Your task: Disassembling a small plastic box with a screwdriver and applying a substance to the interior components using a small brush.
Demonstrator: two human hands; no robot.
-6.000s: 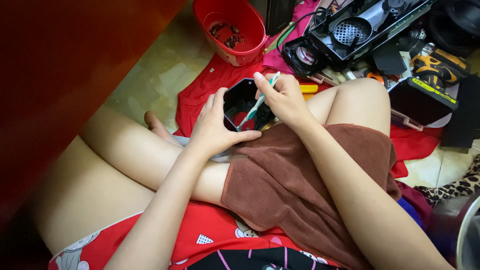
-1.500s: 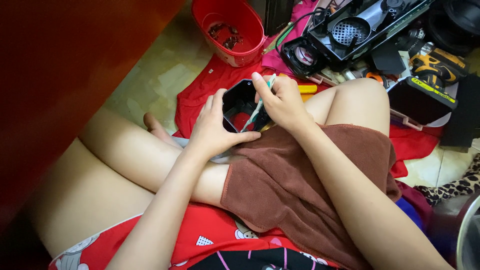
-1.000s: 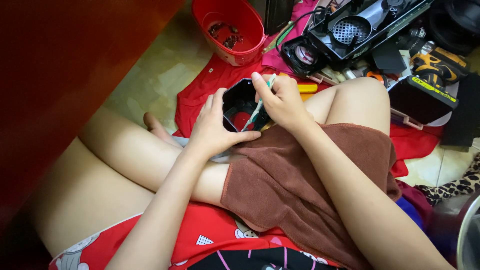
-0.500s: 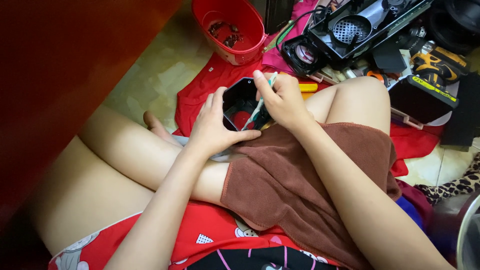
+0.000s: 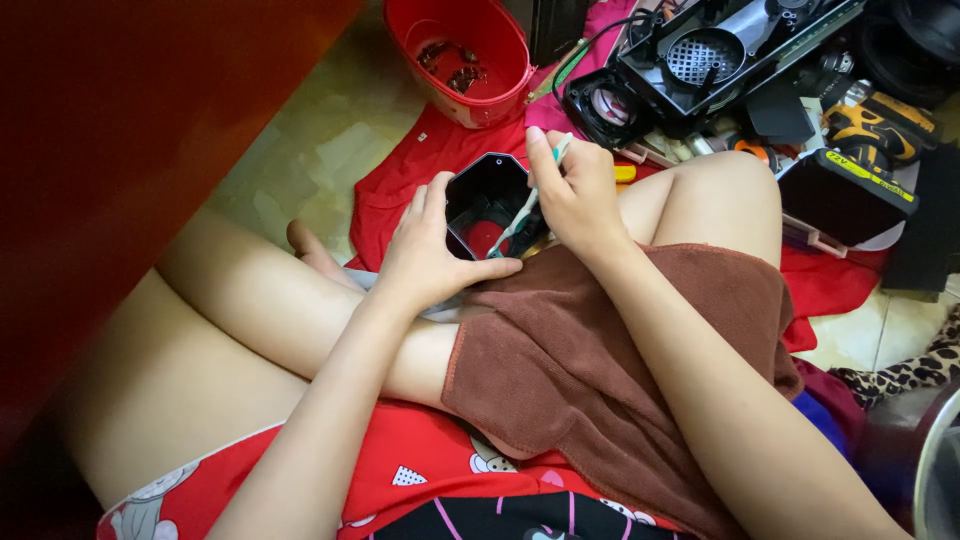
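Observation:
My left hand grips a black open plastic housing by its near side, holding it over my crossed legs. My right hand holds a pale green toothbrush whose head reaches down inside the housing. A brown towel lies across my right thigh, just under both hands.
A red bowl with small dark parts stands on the floor beyond the housing. A black fan frame, a loose black fan, a yellow cordless drill and small tools crowd the upper right. A red cloth covers the floor. A dark red panel fills the left.
The toothbrush has shifted slightly inside the housing with small movements of my right hand. My left hand keeps the same hold.

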